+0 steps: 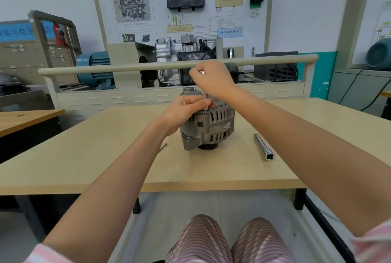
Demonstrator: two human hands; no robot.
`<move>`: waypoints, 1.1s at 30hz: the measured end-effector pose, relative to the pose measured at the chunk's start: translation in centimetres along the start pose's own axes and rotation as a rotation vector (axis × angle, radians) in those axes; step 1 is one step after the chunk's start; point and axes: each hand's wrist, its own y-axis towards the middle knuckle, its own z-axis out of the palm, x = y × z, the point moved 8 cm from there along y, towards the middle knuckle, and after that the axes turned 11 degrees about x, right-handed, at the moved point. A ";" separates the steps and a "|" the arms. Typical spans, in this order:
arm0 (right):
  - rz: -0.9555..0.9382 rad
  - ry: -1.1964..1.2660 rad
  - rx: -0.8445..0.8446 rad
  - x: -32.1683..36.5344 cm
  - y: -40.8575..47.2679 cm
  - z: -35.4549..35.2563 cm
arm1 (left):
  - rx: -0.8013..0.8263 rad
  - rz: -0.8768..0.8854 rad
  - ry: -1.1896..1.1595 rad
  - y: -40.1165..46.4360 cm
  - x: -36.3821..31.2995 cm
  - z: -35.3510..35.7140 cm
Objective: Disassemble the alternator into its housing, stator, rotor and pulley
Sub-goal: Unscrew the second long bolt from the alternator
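Tabletop (pixel 105 157): alternator (pixel 208 127) upright; left hand (pixel 186 110) and right hand (pixel 213 81) grip tool (pixel 204 102).

The cast-metal alternator (pixel 208 127) is dull grey, the flat wooden worktop (pixel 105 157) pale beige, the steel socket extension bar (pixel 263 146) shiny silver, the trousers (pixel 228 241) pink-and-white striped.

The alternator (pixel 208 124) is standing pulley-down on the table (pixel 105 157). The left hand (pixel 186 108) is steadying its top while the right hand (pixel 211 80) is gripping a thin tool (pixel 204 99), seemingly a bolt driver; a socket extension (pixel 263 146) is lying right of the alternator.
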 end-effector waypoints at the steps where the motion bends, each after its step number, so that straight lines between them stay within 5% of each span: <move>1: 0.021 -0.167 -0.017 0.3 0.0 -0.1 | -0.010 0.008 0.001 0.0 0.0 0.1; 4: 0.199 -0.564 -0.068 0.4 0.0 -0.4 | -0.042 0.024 0.009 0.0 0.0 0.2; 7: 0.297 -0.687 -0.051 0.6 -0.1 -0.4 | -0.077 0.028 0.032 0.0 -0.1 0.0; 15: 0.125 -0.492 -0.067 0.8 0.2 0.0 | -0.014 0.014 0.008 0.0 0.1 0.3; 26: 0.018 0.252 0.112 -1.1 0.4 0.8 | 0.013 -0.028 0.022 0.0 -0.1 0.3; 30: 0.003 0.131 0.108 -0.9 0.3 0.5 | -0.045 -0.009 0.006 0.1 0.1 0.0; 33: 0.012 -0.260 0.000 -0.3 0.0 -0.1 | -0.071 0.005 -0.016 0.1 0.2 0.0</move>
